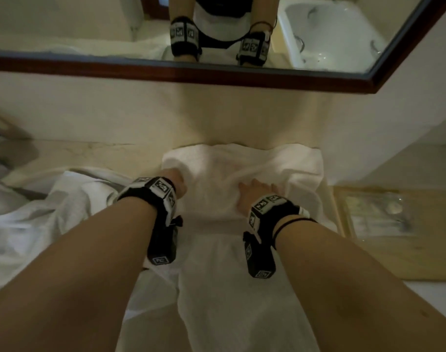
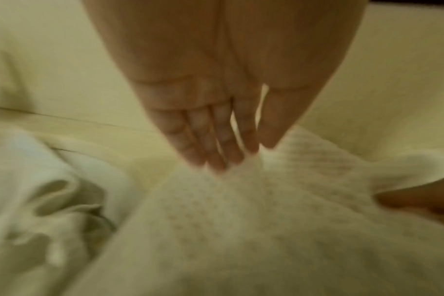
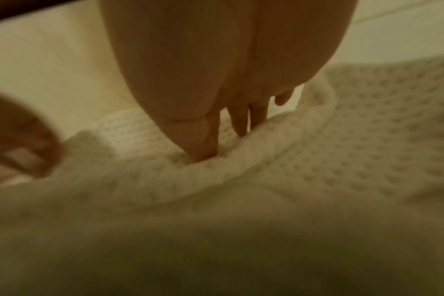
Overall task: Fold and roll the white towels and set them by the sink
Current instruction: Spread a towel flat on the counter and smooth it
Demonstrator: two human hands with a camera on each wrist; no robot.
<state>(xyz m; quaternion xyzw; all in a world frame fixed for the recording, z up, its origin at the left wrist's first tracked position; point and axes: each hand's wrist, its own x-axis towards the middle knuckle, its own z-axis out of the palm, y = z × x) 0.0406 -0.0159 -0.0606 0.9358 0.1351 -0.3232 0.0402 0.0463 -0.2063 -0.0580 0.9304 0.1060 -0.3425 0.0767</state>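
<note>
A white waffle-weave towel [image 1: 242, 275] lies lengthwise on the counter, its far end bunched into a thick fold [image 1: 247, 163] near the wall. At that fold's left side my left hand [image 1: 181, 184] pinches the cloth; in the left wrist view the towel [image 2: 241, 230] rises in a peak to my left hand [image 2: 256, 154], thumb beside nearly straight fingers. On the right side my right hand [image 1: 262, 189] grips the fold. In the right wrist view my right hand [image 3: 221, 144] has thumb and fingers sunk behind a ridge of towel [image 3: 317, 160].
A heap of other white cloth [image 1: 51, 212] lies on the counter at the left. A wooden tray [image 1: 420, 255] with wrapped items sits at the right. A dark-framed mirror [image 1: 216, 77] hangs above the wall, reflecting a bathtub.
</note>
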